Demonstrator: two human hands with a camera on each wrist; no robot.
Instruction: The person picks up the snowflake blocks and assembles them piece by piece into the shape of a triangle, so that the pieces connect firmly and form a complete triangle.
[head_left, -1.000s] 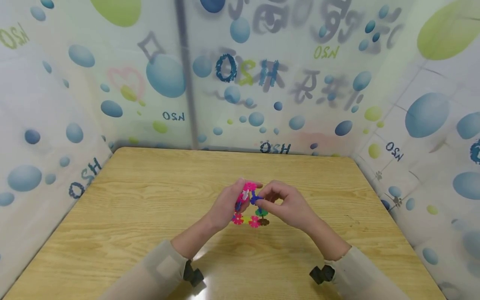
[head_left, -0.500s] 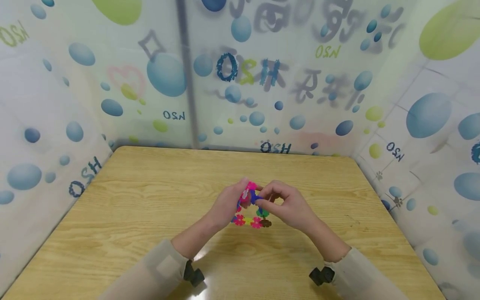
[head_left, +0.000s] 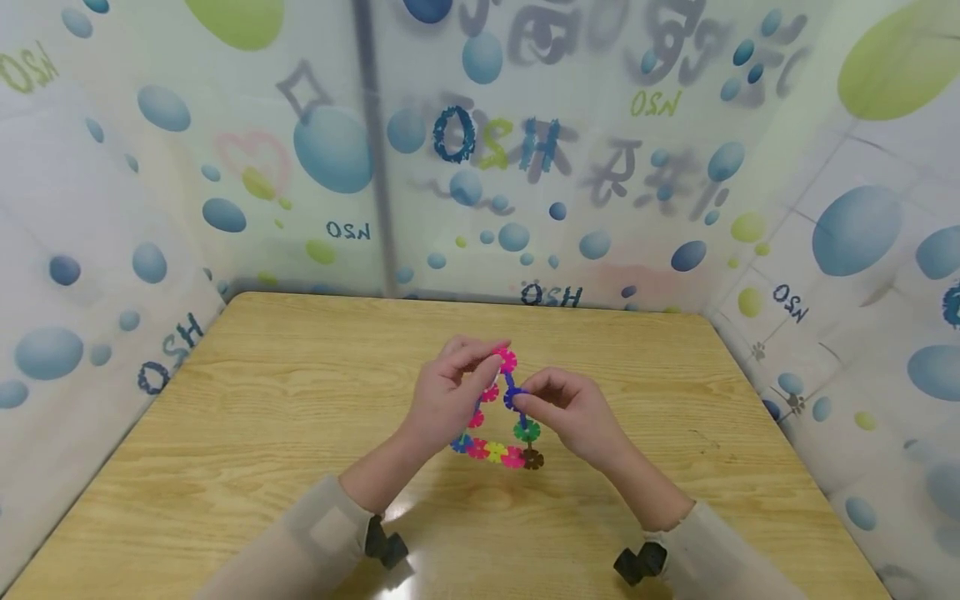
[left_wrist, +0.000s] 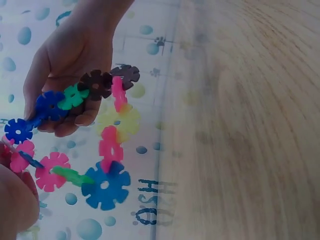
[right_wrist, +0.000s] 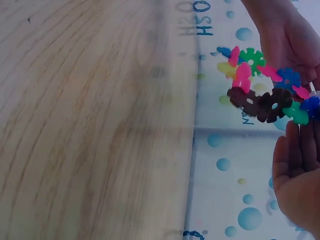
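A chain of notched plastic snowflake discs [head_left: 496,452], linked edge to edge into a loop, hangs between my two hands above the table. My left hand [head_left: 448,393] pinches a pink disc [head_left: 506,360] at the top of the loop between thumb and fingers. On the other side, my right hand [head_left: 572,410] pinches a dark blue disc [head_left: 513,399]. Below that hang a green disc [head_left: 527,430] and a brown disc [head_left: 533,459]. In the left wrist view, a larger blue disc [left_wrist: 105,185] joins a pink and a green one. My left fingers hide part of the loop.
The wooden table [head_left: 300,375] lies under both hands. Walls printed with blue and green drops [head_left: 332,150] enclose its back and sides. A black wrist camera [head_left: 387,543] sits at the left cuff, another [head_left: 640,563] at the right.
My left hand has shifted its hold up to the pink disc at the top, lifting it slightly. The loop has opened out and its lower row hangs lower. My right hand still pinches the dark blue disc.
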